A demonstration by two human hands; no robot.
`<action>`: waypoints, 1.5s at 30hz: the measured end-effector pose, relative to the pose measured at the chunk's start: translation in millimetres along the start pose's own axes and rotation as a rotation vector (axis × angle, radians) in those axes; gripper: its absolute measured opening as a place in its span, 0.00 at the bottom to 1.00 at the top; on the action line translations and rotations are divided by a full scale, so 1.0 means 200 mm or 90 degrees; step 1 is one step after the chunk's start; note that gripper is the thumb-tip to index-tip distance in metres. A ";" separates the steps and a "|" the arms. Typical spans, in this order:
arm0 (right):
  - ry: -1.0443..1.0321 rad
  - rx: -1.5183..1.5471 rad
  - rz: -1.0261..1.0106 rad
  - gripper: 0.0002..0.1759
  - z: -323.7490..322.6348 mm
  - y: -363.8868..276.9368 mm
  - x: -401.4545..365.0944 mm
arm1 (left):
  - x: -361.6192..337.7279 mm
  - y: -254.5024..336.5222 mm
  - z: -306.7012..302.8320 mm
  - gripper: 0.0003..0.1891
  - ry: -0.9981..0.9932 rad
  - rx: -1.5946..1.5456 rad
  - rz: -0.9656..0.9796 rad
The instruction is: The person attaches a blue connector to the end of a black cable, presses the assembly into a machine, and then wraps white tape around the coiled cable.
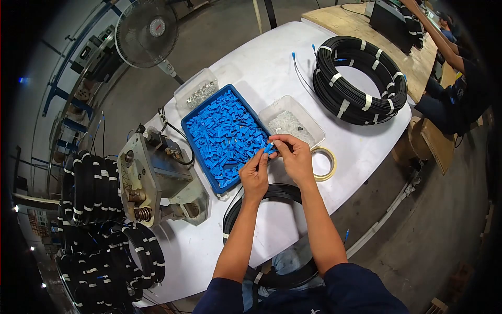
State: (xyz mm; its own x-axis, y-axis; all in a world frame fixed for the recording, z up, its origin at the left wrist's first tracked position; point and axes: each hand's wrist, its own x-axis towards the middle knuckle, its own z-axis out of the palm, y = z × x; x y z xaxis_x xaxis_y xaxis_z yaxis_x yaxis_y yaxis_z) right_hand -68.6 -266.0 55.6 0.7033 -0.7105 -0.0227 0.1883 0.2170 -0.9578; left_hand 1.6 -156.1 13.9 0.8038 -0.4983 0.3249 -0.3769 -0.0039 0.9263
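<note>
Grasping small blue piece (269,148) in pinched grip of left hand (254,179) and right hand (295,161); lying between both, at near corner of blue tray (251,110); unable to confirm long axis.

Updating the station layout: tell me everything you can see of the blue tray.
The blue tray is rectangular and open-topped, apparently plastic, with raised walls. It sits upright on the white table, slantwise in the view, full of loose, jumbled small blue connector pieces. A clear tub stands close by its right side. The left hand and right hand are at its near right corner; whether they touch it, I can't tell.
</note>
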 end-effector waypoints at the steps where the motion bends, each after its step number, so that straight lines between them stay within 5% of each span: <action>1: 0.000 0.000 0.000 0.10 0.00 0.00 0.00 | 0.00 0.00 0.00 0.13 0.001 0.006 0.005; 22: 0.021 -0.032 -0.024 0.10 0.04 0.00 0.00 | -0.01 -0.01 0.00 0.13 0.008 0.000 -0.022; 34: -0.049 0.000 -0.085 0.21 0.04 0.03 -0.02 | -0.02 0.02 0.00 0.13 0.015 -0.074 -0.065; 45: -0.033 -0.065 -0.113 0.17 0.04 0.07 0.00 | -0.01 0.04 0.00 0.14 0.004 -0.096 -0.080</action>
State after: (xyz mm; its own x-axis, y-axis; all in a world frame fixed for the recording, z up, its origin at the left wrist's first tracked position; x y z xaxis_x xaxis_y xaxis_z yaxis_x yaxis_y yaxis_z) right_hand -61.5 -257.3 45.3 0.6998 -0.6960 0.1605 0.2430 0.0206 -0.9698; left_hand -3.2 -154.7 19.5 0.8433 -0.4969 0.2049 -0.1998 0.0641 0.9777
